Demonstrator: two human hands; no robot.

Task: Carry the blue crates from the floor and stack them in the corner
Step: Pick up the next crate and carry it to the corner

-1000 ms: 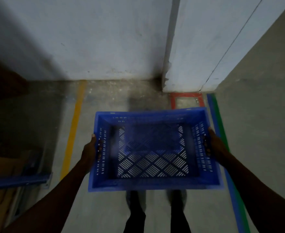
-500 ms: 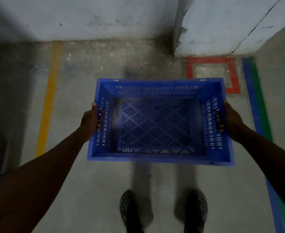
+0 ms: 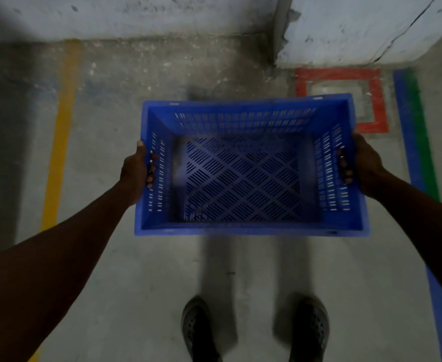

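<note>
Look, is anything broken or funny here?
The blue crate looks whole and empty, held level by the left hand and right hand. Only the wall looks damaged: a dark crack runs across it, upper right.

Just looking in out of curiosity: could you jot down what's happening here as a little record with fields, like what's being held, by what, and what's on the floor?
held item: blue crate, empty, slotted walls and base
left hand: grips the crate's left side handle
right hand: grips the right side handle
crate position: in the air, above the floor
floor markings: yellow line at left, red square by the wall corner, blue and green stripes at right
other crates: none in view
feet: dark shoes below the crate
</note>
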